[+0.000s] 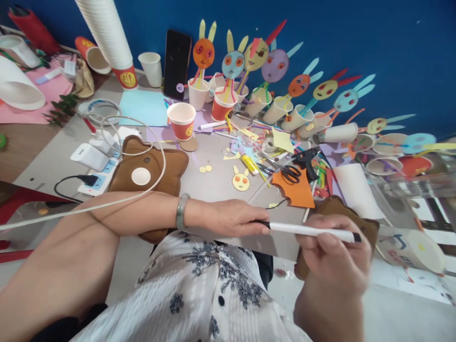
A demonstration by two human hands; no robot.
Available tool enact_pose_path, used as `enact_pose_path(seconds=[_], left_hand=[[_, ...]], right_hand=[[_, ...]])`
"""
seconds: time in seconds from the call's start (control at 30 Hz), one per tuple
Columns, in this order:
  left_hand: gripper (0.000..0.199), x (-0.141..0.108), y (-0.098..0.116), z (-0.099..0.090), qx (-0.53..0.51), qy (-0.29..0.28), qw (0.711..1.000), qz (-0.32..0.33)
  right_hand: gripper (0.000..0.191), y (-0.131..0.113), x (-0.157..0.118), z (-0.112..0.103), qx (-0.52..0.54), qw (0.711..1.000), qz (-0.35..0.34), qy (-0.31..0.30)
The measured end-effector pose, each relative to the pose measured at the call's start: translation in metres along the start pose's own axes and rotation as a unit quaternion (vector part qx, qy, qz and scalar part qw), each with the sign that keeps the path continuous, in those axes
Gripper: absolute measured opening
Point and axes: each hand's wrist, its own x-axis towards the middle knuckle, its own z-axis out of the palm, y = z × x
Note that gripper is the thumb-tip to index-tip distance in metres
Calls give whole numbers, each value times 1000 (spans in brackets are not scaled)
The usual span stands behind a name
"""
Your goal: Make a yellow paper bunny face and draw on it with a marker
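A white marker (306, 229) with black ends lies level in front of my body, between my hands. My right hand (337, 251) is closed around its barrel near the right end. At the other end, the fingers of my left hand (237, 217) pinch the black cap (262, 223). Just beyond my left hand, a yellow paper rabbit face (241, 181) with orange eyes lies flat on the table. Two small yellow paper circles (205, 168) are to its left. An orange paper sheet (295, 187) with cut edges lies beyond the marker.
Black scissors (290, 173) and a black glue gun (306, 161) lie among scraps. Paper cups with rabbit figures (233, 64) line the blue wall. A red cup (181, 121), a phone (177, 64), a cup stack (107, 35) and a power strip (101, 178) with a white cable stand leftward.
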Motion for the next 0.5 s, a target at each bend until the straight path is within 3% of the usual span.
enact_pose_path(seconds=[0.23,0.5], left_hand=[[32,1,1,-5,-89,-28,996,2],[31,1,8,-12,-104,-37,993,30]], right_hand=[[31,17,-14,22,7,999,17,-30],[19,9,-16,26,33,998,-24,52]])
